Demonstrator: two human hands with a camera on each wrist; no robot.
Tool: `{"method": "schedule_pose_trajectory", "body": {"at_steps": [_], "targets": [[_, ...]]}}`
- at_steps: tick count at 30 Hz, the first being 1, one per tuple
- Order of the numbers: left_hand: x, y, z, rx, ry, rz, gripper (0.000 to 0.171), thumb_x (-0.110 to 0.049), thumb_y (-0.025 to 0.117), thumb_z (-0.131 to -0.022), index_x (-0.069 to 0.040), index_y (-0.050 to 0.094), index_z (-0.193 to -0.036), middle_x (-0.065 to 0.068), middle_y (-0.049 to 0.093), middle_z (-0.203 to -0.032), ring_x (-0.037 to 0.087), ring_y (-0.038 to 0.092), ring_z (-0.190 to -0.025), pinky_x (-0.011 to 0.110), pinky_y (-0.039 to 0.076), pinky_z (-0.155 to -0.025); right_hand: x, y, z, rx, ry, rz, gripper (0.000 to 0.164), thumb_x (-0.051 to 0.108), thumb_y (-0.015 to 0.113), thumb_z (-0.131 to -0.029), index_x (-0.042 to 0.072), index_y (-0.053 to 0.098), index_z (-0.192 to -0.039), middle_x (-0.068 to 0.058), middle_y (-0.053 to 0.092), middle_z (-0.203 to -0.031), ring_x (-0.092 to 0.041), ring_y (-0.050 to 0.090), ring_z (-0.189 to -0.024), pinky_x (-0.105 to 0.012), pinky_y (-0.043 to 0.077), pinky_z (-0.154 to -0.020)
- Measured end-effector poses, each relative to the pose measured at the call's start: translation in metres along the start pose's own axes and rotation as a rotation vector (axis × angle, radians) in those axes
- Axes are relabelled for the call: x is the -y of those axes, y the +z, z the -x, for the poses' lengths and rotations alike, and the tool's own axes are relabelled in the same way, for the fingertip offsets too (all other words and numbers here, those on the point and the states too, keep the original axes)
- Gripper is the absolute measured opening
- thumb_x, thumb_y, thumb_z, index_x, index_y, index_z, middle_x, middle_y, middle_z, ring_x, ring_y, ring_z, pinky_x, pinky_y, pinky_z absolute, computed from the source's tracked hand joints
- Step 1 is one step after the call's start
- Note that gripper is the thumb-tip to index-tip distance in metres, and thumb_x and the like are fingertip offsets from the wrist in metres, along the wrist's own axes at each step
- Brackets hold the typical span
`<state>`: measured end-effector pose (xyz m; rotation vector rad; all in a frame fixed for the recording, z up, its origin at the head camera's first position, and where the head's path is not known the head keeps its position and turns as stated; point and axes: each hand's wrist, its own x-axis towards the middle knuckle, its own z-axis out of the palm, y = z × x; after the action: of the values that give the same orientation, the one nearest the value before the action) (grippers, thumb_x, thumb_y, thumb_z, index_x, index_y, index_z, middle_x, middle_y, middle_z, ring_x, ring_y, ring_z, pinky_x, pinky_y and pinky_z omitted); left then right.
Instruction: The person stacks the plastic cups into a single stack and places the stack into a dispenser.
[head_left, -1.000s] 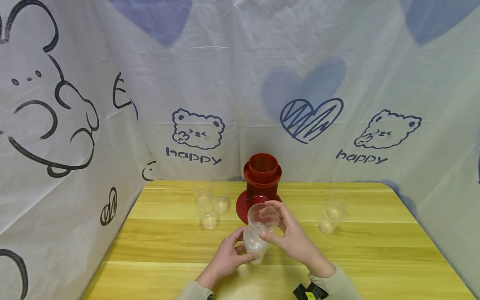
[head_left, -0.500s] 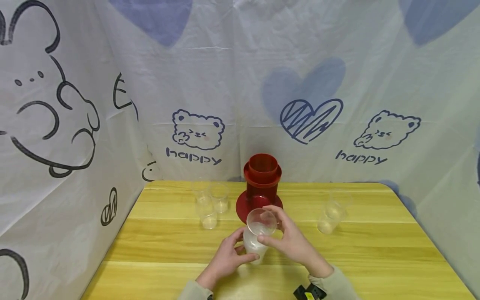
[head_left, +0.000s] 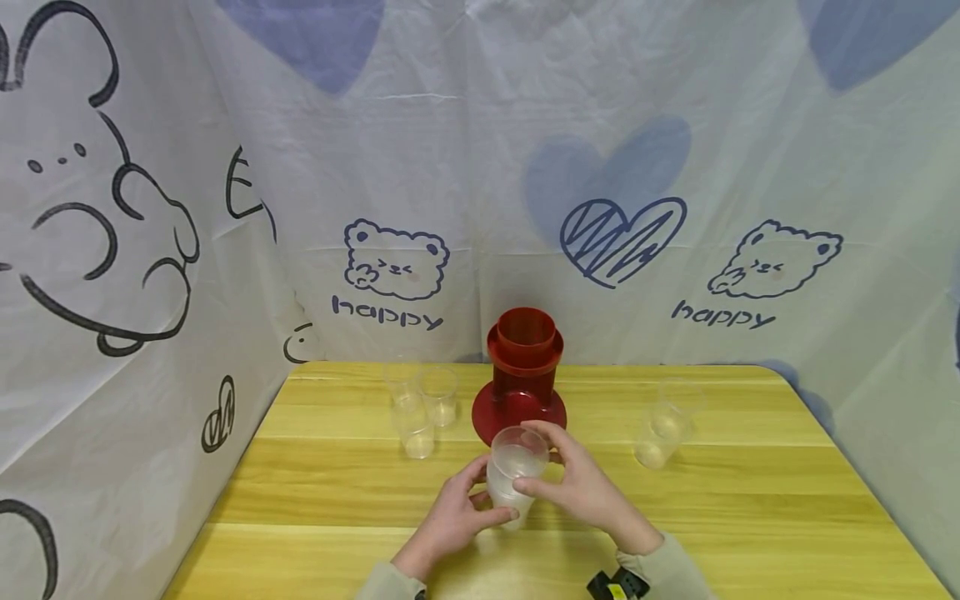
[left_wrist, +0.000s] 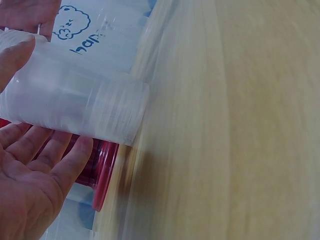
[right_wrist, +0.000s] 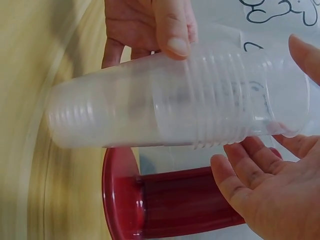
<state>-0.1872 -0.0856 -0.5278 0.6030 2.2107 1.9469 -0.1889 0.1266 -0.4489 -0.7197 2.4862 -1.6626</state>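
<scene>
A nested stack of clear plastic cups (head_left: 512,498) stands on the table, its base touching or very close to the wood. My left hand (head_left: 459,510) holds the lower part of the stack between thumb and fingers. At the top, my right hand (head_left: 583,483) grips the uppermost plastic cup (head_left: 519,450), thumb on the near side and fingers on the far side. That cup sits inside the stack with its rim above the others. Several close-set rims of the stacked cups (right_wrist: 215,95) show in the right wrist view.
Directly behind the hands stands a red cylindrical holder (head_left: 525,375) with a round base. Several clear cups (head_left: 418,437) stand at the left, and more clear cups (head_left: 654,450) at the right. Printed cloth (head_left: 480,167) hangs behind the wooden table (head_left: 750,500).
My right hand has lowered the uppermost cup into the stack, shifting slightly left and toward me. The left hand and the stack have stayed in place.
</scene>
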Motion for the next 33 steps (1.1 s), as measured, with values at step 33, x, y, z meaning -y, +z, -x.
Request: {"method": "schedule_pose_trajectory", "body": {"at_steps": [33], "targets": [[0.004, -0.001, -0.002, 0.010, 0.004, -0.014, 0.069, -0.010, 0.082, -0.081, -0.009, 0.048, -0.141, 0.007, 0.057, -0.128, 0.025, 0.053, -0.117, 0.032, 0.050, -0.098, -0.026, 0.004, -0.001, 0.129, 0.022, 0.017, 0.065, 0.026, 0.077, -0.087, 0.012, 0.047, -0.142, -0.006, 0.048, -0.140, -0.026, 0.048, -0.121, -0.051, 0.045, -0.099]]}}
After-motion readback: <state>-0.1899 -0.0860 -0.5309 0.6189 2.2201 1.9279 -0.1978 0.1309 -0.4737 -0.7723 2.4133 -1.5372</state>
